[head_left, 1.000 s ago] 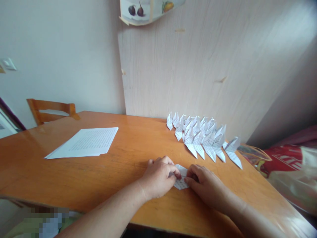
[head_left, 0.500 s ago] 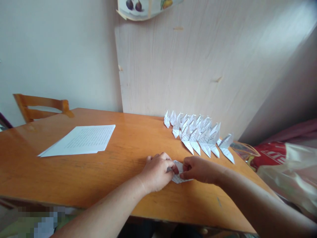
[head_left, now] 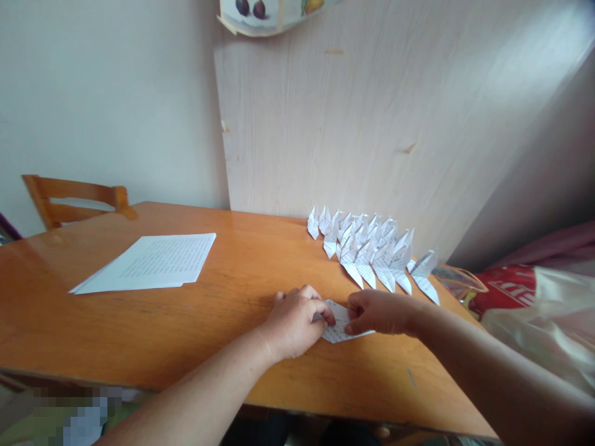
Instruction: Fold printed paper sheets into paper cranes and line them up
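A small folded piece of printed paper (head_left: 337, 322) lies on the table near its front edge, between my hands. My left hand (head_left: 300, 319) rests at its left end, fingers curled and pressed onto it. From the right, my right hand (head_left: 379, 313) is closed over the other end, thumb and bent fingers against the paper's surface. Part of the sheet is hidden under both hands. Behind it, several folded paper shapes (head_left: 367, 248) with upright points stand in rows, made from the same printed paper.
A stack of printed sheets (head_left: 162, 266) lies on the left of the wooden table (head_left: 223, 353). A wooden chair (head_left: 83, 192) stands behind the table's left end. Red and pale bags (head_left: 506, 288) crowd the right edge. A board (head_left: 297, 142) rises at the back.
My right hand has slid a little to the right along the folded paper, showing more of its surface. The left hand stays in place.
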Demonstrator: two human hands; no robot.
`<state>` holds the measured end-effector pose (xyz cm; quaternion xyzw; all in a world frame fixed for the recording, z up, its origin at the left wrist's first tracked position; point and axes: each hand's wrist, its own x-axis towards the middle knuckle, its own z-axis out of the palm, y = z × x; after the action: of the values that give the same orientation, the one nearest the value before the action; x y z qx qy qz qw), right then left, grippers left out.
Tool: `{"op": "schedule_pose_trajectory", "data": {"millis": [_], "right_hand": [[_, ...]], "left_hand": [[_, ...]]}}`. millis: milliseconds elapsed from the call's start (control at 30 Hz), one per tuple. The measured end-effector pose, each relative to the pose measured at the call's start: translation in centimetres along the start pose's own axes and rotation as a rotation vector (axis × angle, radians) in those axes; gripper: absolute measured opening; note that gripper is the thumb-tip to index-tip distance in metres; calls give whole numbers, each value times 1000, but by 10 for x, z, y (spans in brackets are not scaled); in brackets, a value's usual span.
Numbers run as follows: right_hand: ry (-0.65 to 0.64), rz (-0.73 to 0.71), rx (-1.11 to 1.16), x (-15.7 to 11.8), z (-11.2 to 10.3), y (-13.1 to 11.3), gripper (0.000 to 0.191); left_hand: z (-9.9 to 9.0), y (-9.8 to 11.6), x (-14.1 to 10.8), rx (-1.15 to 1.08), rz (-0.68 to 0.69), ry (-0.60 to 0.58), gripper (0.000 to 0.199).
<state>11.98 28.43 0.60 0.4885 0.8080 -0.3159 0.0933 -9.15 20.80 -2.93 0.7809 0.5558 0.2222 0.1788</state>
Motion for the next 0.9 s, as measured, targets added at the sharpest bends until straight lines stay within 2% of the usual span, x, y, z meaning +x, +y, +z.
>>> {"op": "schedule_pose_trajectory", "data": {"millis": [500,900], "right_hand": [[-68,-45,41,-4,-5,6,17],[-20,-45,100,-7,-2,15,22]], "left_hand": [[1,-1,0,-3,-2,2,24],[1,-2,1,-21,5,6,25]]}}
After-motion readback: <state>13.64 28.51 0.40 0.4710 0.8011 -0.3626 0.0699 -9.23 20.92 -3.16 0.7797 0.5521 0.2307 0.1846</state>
